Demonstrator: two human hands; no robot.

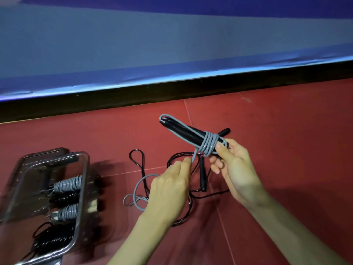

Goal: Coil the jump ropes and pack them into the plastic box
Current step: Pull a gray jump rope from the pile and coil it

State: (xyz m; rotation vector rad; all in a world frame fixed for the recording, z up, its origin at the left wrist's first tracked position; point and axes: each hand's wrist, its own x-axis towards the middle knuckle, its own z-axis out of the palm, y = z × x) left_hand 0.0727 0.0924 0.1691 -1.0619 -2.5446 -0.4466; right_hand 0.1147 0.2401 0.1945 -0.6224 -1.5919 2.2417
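Grey jump rope (209,145) is being wound in several turns round a pair of black handles (183,131), and the right hand (236,169) is gripping the near end of that bundle, thumb pressing beside the turns and fingers (215,165) curling underneath. Just below those fingers, the left hand (172,186) is pinching the loose grey strand between thumb and forefinger, with the slack trailing down behind it into a loop on the red floor (277,131). A black jump rope (141,165) is lying uncoiled on the floor beneath both hands, one handle (202,174) showing between them. Well to the left of the left fingers, a clear plastic box (84,178) is sitting on the floor, holding grey and black coiled ropes (66,184) side by side.
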